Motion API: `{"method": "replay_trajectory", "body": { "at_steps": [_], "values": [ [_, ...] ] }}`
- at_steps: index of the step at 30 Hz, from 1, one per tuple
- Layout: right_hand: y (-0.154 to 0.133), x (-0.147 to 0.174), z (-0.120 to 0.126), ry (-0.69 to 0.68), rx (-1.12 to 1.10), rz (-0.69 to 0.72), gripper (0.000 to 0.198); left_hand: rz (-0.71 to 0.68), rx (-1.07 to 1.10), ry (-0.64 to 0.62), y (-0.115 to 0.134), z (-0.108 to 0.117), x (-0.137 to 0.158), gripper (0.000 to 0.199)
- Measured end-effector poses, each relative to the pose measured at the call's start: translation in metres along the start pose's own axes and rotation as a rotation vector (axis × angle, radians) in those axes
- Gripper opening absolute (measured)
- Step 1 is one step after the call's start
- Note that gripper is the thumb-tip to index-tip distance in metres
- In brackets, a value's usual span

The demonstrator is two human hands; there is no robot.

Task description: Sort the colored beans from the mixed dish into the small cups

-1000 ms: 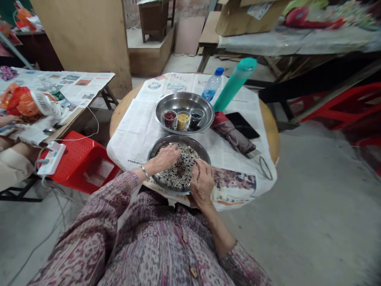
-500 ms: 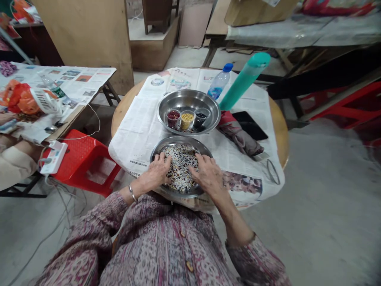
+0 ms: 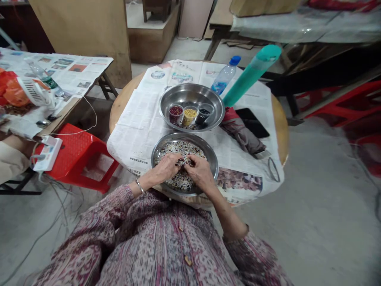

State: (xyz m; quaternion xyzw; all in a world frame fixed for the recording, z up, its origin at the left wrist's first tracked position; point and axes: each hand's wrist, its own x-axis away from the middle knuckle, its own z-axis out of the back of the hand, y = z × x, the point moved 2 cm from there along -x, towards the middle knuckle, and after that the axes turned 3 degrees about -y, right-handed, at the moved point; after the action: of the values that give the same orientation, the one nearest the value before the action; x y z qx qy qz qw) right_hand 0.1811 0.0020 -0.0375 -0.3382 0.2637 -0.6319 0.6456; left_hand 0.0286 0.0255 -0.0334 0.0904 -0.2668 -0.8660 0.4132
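Steel basin (image 3: 213, 159): left hand (image 3: 169, 167), right hand (image 3: 200, 172) close together at mixed grains (image 3: 179, 182); each grip unclear.

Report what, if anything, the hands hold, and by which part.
Cannot be told: the left hand and right hand are at the mixed grains, any pinch unclear.

this looks like a makeshift workroom rather than a finished home, though the exact kind is unclear. a rough concrete floor (image 3: 321, 206) surrounds the round table (image 3: 119, 105), whose top wears newspaper (image 3: 137, 119). left of the round table are a papered long table (image 3: 95, 69), a red plastic stool (image 3: 77, 153) and trailing cables (image 3: 61, 200); beyond the round table, a plain wooden board (image 3: 86, 39) and a cardboard box (image 3: 264, 6).
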Motion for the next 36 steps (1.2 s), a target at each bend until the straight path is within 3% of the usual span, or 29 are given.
{"method": "replay_trajectory", "body": {
  "at_steps": [5,9,16,23,26,28,30,33,36],
  "values": [
    [-0.005,0.031,0.000,0.003,0.129,0.214,0.027,-0.143,-0.043,-0.120,0.018,0.015,0.040,0.031],
    [-0.004,0.051,0.007,-0.025,0.180,0.306,0.024,-0.143,-0.128,-0.167,0.030,0.030,0.060,0.024],
    [-0.009,0.056,-0.001,-0.375,0.417,0.354,0.025,-0.083,-0.220,-0.261,0.023,0.016,0.060,0.015],
    [-0.004,0.033,-0.001,-0.074,0.493,0.326,0.031,-0.052,-0.333,-0.116,0.012,0.014,0.029,0.023],
    [0.003,0.020,0.011,0.120,0.504,0.269,0.030,0.028,-0.394,-0.026,0.007,0.025,0.013,0.025],
    [0.010,0.012,0.016,0.194,0.522,0.207,0.032,0.117,-0.391,0.013,0.001,0.031,0.005,0.040],
    [0.015,0.005,0.016,0.197,0.532,0.157,0.039,0.178,-0.340,0.000,-0.006,0.031,0.000,0.055],
    [0.018,-0.006,0.006,0.146,0.468,0.168,0.042,0.155,-0.212,-0.028,-0.011,0.024,-0.007,0.042],
    [0.014,-0.019,-0.004,0.104,0.349,0.177,0.033,0.070,-0.090,0.028,-0.010,0.014,-0.018,0.037]
  ]
}}
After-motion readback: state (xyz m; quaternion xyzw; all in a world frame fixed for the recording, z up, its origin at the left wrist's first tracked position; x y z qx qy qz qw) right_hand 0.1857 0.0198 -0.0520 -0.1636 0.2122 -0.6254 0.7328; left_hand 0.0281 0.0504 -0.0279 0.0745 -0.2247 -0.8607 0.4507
